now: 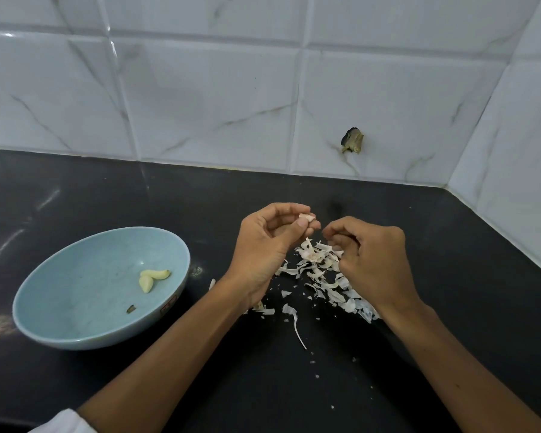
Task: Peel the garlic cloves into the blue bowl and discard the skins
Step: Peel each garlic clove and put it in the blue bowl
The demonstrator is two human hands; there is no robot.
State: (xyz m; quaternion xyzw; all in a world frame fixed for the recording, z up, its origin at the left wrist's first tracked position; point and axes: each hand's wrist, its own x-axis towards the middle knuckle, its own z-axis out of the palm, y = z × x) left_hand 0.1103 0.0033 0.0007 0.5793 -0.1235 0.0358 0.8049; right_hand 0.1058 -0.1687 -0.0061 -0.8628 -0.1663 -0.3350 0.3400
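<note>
A garlic clove (306, 217) is pinched by the left hand (263, 245) above the skins (319, 267) on the surface (294, 385). The right hand (375, 260) is curled; whether anything is held cannot be told. 2 peeled cloves (153, 278) lie in the blue bowl (85, 307). If the pinch slips, the clove could be lost among the skins. Clinging skin could be carried into the bowl.

Left forearm (169, 351) and right forearm (463, 367) bare — white fabric sleeve edge (64, 422) on the left arm, lower left of the frame.
</note>
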